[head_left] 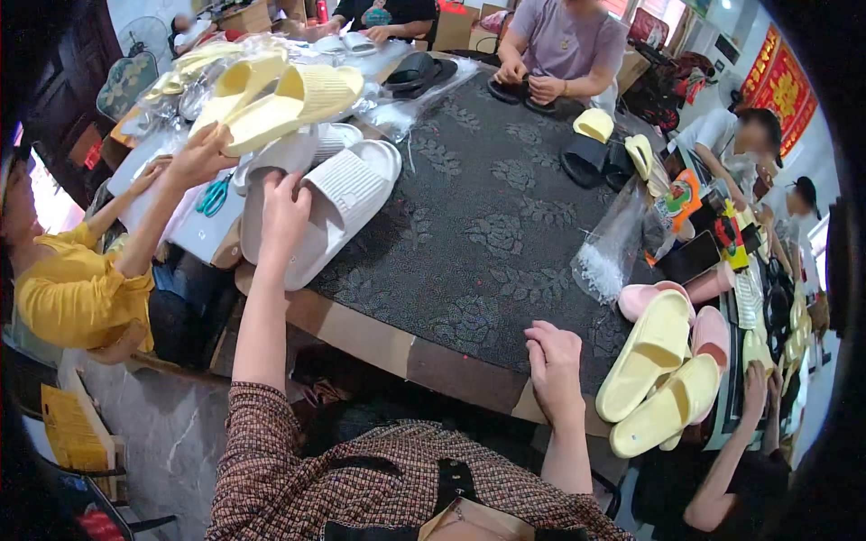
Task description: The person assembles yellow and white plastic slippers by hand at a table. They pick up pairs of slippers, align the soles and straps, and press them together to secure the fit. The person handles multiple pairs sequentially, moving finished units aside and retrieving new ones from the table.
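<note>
My left hand (287, 212) reaches to the left side of the table and grips a white slide sandal (352, 194) near its opening. More white slides lie against it, partly hidden by my hand. Just above them, a co-worker's hand (203, 158) holds a pair of pale yellow slides (293, 99). My right hand (555, 365) hovers by the table's front edge, fingers loosely bent and apart, nothing visible in it. To its right are two pale yellow slides (645, 361), partly over pink slides (713, 334).
The dark floral tabletop (487, 234) has a brown front edge. Teal scissors (214, 197) lie left of the white slides. A clear plastic bag (609, 257) and black slides (586, 158) are on the right. Across the table, a person (568, 45) handles black slides. Other people sit around.
</note>
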Demonstrator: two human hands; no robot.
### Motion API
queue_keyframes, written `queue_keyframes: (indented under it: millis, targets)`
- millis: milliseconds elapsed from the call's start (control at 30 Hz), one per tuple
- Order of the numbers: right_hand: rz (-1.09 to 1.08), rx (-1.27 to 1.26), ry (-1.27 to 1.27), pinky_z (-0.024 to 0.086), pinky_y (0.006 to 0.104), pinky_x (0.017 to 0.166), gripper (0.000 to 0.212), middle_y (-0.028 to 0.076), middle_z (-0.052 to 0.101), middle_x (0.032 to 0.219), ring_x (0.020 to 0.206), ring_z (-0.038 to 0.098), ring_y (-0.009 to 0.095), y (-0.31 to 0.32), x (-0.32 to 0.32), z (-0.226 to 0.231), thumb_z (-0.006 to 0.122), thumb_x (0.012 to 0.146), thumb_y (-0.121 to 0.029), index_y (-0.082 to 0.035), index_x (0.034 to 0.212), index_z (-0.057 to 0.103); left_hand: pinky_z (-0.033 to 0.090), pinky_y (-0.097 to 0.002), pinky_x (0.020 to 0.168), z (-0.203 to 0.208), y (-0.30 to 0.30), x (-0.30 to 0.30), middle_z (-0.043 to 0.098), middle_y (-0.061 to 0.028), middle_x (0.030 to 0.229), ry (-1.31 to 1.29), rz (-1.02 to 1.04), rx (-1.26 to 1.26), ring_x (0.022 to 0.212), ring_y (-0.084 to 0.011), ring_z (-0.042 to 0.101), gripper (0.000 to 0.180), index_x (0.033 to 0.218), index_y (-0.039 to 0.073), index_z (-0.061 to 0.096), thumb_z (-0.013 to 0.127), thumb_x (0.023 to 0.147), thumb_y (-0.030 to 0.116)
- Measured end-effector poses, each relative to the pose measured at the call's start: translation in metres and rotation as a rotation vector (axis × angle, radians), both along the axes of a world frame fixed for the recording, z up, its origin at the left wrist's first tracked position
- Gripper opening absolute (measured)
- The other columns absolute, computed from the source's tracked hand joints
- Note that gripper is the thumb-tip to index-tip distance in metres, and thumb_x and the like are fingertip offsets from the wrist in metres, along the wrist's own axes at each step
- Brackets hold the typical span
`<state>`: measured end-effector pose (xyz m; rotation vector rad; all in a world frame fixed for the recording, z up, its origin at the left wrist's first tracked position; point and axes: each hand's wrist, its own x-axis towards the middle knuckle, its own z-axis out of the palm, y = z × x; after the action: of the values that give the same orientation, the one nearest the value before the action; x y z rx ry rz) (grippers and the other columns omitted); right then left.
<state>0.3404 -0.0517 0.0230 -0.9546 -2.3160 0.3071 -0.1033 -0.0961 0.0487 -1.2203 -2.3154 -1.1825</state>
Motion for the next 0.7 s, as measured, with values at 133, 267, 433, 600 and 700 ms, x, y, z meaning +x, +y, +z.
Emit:
queue_keyframes:
  millis: [133,267,433,600,700]
  targets:
    - [-0.002,0.009,0.009,0.038,0.0389,0.087,0.014,0.009,0.064,0.102,0.093,0.058,0.025,0.001,0.003,-0.005,0.063,0.079,-0.005,-0.005,0.093,0.063,0.046,-0.0434,0.08,-0.01,0.002,-0.022,0.058,-0.0226,0.093,0.121,-0.083,-0.032,0.091,-0.039,0.057,0.024,0.097,-0.003,0.064,0.05,0.083,0.012]
    - [-0.002,-0.001,0.026,0.038,0.0397,0.088,0.015,0.01,0.064,0.102,0.093,0.059,0.024,0.0,0.004,-0.007,0.063,0.079,-0.005,-0.005,0.094,0.063,0.046,-0.0412,0.077,0.023,-0.011,0.02,0.059,-0.0215,0.088,0.07,-0.097,-0.038,0.087,-0.0376,0.058,0.021,0.093,-0.005,0.063,0.05,0.083,0.008]
    - [0.008,0.001,0.05,0.038,0.0396,0.088,0.015,0.01,0.065,0.101,0.091,0.06,0.025,0.001,0.006,-0.003,0.062,0.079,-0.004,-0.005,0.094,0.063,0.046,-0.0385,0.072,0.029,-0.033,0.086,0.059,-0.0197,0.089,-0.067,-0.339,0.037,0.082,-0.0369,0.058,0.016,0.092,-0.007,0.061,0.052,0.082,0.003]
    - [0.06,-0.103,0.123,0.039,0.0373,0.086,0.025,0.01,0.064,0.099,0.089,0.06,0.025,0.007,0.0,0.006,0.062,0.079,-0.004,-0.004,0.104,0.061,0.046,-0.0384,0.069,0.027,-0.027,0.145,0.058,-0.0188,0.087,-0.151,-0.554,0.039,0.08,-0.0349,0.059,0.015,0.093,-0.006,0.061,0.054,0.082,0.001]
    - [0.009,-0.244,0.256,0.041,0.0366,0.086,0.036,0.012,0.063,0.106,0.091,0.058,0.025,0.003,-0.006,0.021,0.062,0.08,-0.005,-0.003,0.115,0.056,0.046,-0.039,0.068,0.021,-0.018,0.172,0.056,-0.0181,0.085,-0.252,-0.689,-0.049,0.078,-0.0343,0.059,0.015,0.093,-0.007,0.061,0.056,0.083,0.004]
